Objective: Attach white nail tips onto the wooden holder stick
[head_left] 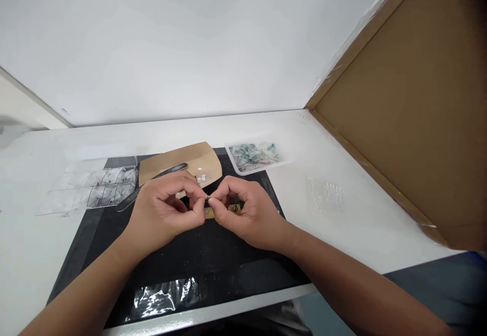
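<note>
My left hand [167,209] and my right hand [247,209] meet over the black mat [182,255]. The fingertips of both hands pinch together on a tiny dark part [207,201] between them. A small brownish piece [210,214] lies on the mat just below the fingertips, and another small brown bit [235,208] shows under my right fingers. Behind my hands lies a brown paper sheet [190,162] with a few small white pieces [201,178] on it.
A clear compartment box [91,186] sits at the left, with a dark slender tool [152,184] across its edge. A clear tray of greenish parts [254,156] stands at the back right. A brown cardboard panel [411,113] walls the right. Crumpled clear plastic [163,295] lies near the front edge.
</note>
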The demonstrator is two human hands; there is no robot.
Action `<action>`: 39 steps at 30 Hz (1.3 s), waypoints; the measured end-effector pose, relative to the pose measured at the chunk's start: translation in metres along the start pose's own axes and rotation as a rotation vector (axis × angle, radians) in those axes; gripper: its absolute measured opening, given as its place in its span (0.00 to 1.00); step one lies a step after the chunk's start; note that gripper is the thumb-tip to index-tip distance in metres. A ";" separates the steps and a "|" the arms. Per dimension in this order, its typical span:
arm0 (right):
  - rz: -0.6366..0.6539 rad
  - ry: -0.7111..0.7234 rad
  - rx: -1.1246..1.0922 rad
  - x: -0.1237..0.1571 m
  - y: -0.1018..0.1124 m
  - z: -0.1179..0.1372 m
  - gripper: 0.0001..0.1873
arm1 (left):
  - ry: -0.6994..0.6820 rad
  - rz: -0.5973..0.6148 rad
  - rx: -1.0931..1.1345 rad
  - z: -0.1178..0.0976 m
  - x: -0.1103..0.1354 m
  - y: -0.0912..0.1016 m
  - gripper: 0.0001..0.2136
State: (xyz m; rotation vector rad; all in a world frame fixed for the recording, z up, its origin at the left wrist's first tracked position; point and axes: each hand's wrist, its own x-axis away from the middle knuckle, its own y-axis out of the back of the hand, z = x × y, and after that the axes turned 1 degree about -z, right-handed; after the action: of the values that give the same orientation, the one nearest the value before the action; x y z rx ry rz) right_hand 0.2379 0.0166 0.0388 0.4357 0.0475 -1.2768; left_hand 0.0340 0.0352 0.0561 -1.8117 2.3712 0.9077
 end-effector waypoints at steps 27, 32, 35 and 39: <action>-0.102 0.291 0.286 -0.005 0.004 -0.011 0.06 | -0.038 0.081 0.186 0.016 -0.005 0.011 0.04; -0.075 0.211 0.167 -0.003 0.004 -0.013 0.08 | -0.027 0.112 0.239 0.013 -0.004 0.012 0.04; -0.058 0.169 0.081 -0.003 0.003 -0.014 0.08 | 0.003 0.126 0.269 0.012 -0.003 0.012 0.04; -0.060 0.150 0.008 -0.004 0.001 -0.013 0.08 | 0.064 0.128 0.305 0.012 -0.001 0.010 0.06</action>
State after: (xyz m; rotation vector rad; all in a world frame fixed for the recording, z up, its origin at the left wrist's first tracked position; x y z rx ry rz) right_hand 0.2402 0.0248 0.0284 0.5404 0.1833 -1.3014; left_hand 0.0216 0.0434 0.0509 -1.6123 2.5208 0.4667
